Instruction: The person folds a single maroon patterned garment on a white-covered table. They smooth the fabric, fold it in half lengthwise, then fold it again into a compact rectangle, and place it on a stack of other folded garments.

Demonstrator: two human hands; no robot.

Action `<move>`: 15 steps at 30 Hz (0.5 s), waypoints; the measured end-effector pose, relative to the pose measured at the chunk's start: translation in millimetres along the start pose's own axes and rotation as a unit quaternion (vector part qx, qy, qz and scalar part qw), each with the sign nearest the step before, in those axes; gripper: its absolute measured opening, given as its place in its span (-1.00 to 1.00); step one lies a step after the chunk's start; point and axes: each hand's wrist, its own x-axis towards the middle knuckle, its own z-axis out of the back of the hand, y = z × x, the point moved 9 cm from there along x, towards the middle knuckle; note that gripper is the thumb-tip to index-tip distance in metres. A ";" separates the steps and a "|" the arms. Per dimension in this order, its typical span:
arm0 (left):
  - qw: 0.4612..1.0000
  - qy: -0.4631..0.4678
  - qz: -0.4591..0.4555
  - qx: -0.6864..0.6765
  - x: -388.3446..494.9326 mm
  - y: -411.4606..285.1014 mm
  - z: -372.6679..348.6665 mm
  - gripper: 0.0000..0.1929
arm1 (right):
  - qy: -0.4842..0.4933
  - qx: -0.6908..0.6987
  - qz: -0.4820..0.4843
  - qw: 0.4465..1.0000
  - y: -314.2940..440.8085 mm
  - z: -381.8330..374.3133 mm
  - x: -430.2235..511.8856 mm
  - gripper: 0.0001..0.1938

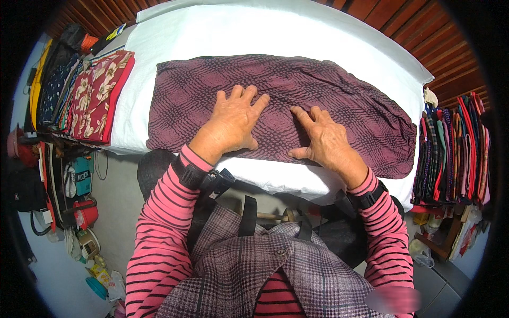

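Note:
A purple and black patterned cloth garment [183, 99] lies spread lengthwise on a white sheet [278, 24] over a table. Its right end looks gathered, with wrinkles along the upper right part. My left hand [236, 121] rests palm down on the middle of the cloth, fingers spread. To its right my right hand [324, 137] touches the cloth near its lower edge, fingers apart and bent, thumb out to the left. Neither hand grips anything that shows.
Folded fabrics, topped by a red floral one [93, 99], are stacked at the left end. A row of folded cloths [453, 155] stands at the right end. Wooden slats [421, 35] border the far side. Bags and a red container [85, 214] are at lower left.

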 end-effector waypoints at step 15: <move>1.000 0.003 -0.016 0.001 -0.2 4.5 -0.4 0.12 | -0.091 0.056 0.049 0.993 -9.1 11.3 -11.8 -0.28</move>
